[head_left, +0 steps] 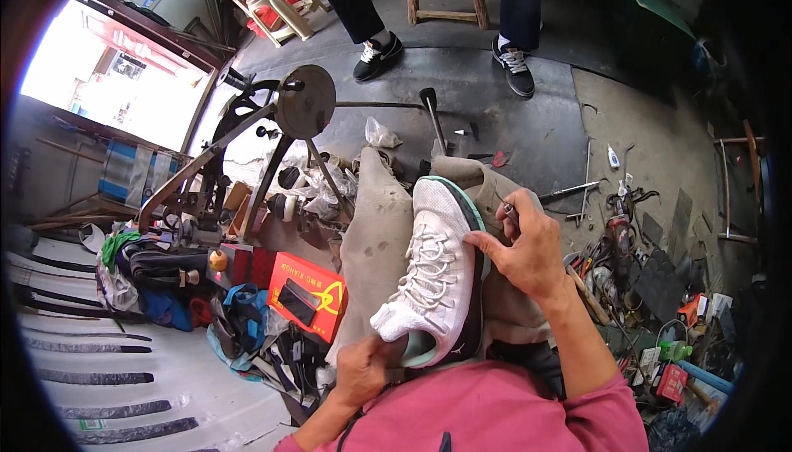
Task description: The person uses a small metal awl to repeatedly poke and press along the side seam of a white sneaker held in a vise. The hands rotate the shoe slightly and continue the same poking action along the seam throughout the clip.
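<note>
A white lace-up sneaker point(431, 266) with a dark and mint-green sole edge lies across my lap, toe pointing away from me. Under it is a stained grey-brown cloth point(375, 233) draped over my legs. At the heel end, my left hand point(363, 367) is closed by the shoe's collar, its fingertips partly hidden. My right hand point(528, 246) is at the right side of the toe, thumb close to the sole edge. Its curled fingers pinch a small, thin, dark metallic tool point(511, 211), whose exact kind is unclear.
A hand-cranked machine point(305, 101) with a round wheel stands front left. Left of my lap lies a red-orange box point(307, 295) carrying a dark phone. Hand tools point(615, 262) crowd the floor at right. Opposite, a seated person's black shoes point(378, 58) rest on a dark mat.
</note>
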### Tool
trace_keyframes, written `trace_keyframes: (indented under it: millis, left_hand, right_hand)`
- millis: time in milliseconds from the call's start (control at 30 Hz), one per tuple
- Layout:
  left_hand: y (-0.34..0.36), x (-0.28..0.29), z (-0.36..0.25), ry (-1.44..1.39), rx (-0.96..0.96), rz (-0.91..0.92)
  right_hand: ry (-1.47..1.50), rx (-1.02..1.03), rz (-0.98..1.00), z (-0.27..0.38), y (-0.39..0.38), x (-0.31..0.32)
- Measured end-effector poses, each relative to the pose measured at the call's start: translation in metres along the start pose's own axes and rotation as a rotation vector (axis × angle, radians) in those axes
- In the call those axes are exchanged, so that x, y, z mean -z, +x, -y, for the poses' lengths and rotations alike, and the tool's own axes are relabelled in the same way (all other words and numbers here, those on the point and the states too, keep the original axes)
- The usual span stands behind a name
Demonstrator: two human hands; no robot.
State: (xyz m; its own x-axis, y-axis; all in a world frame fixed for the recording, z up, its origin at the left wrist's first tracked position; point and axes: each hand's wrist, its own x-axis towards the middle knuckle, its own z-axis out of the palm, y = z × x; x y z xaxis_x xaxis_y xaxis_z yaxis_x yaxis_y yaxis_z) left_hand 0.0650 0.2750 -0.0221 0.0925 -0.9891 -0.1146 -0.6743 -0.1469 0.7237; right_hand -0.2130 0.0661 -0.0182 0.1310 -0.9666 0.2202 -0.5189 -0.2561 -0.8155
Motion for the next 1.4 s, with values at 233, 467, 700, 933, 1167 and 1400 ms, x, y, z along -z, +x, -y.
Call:
trace_keyframes:
  millis: [233, 467, 700, 933, 1167, 1400]
  left_hand:
    - [-0.074, 0.062, 0.098, 0.015, 0.535, -0.057]
    - [0.061, 0.097, 0.019, -0.053, 0.021, -0.249]
    - [0.182, 0.039, -0.105, 0.042, -0.775, 0.029]
    - [0.198, -0.014, -0.138, 0.278, -0.969, 0.252]
    - [0.203, -0.009, -0.115, -0.032, -0.683, 0.05]
    - [0.206, -0.008, -0.102, -0.602, -0.215, 0.241]
  right_hand:
    - [0.033, -0.028, -0.003, 0.0, -0.002, 0.001]
    - [0.597, -0.41, 0.158, -0.018, -0.015, 0.03]
    - [1.185, -0.696, 0.351, -0.004, -0.05, 0.052]
    - [1.794, -0.569, 0.481, 0.027, -0.051, 0.043]
    - [0.482, -0.261, 0.36, 0.008, -0.021, 0.052]
    - [0.27, -0.114, 0.572, 0.011, -0.016, 0.068]
